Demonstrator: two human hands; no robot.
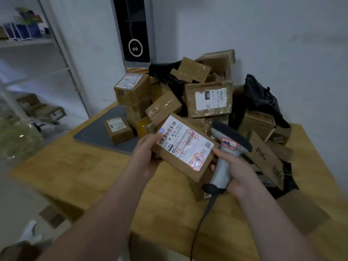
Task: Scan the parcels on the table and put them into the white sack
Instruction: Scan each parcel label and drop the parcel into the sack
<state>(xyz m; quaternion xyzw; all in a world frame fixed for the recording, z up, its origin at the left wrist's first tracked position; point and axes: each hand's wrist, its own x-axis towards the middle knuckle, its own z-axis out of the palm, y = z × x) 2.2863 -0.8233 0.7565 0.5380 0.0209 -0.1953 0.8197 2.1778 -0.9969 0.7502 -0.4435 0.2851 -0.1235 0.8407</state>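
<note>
The left hand [145, 155] grasps a flat brown cardboard parcel [185, 147] over the light wooden table [94, 166]; its white printed label is scrawled in red. At the parcel's 3 o'clock, the right hand [235, 172] is wrapped round a grey plastic pistol-grip scanner [231, 137]. At 12 o'clock lies a heap of tape-glossed cardboard boxes [209, 98] and crumpled black plastic bags [261, 98].

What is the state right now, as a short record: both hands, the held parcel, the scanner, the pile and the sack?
left hand: grips a brown parcel by its left end, label side up
right hand: grips the scanner by its handle, right beside the parcel
label: white, barcode showing, red scribbles
pile: brown boxes and black bags heaped at the far side of the table
small box: alone on the grey mat
white sack: not in view
</note>
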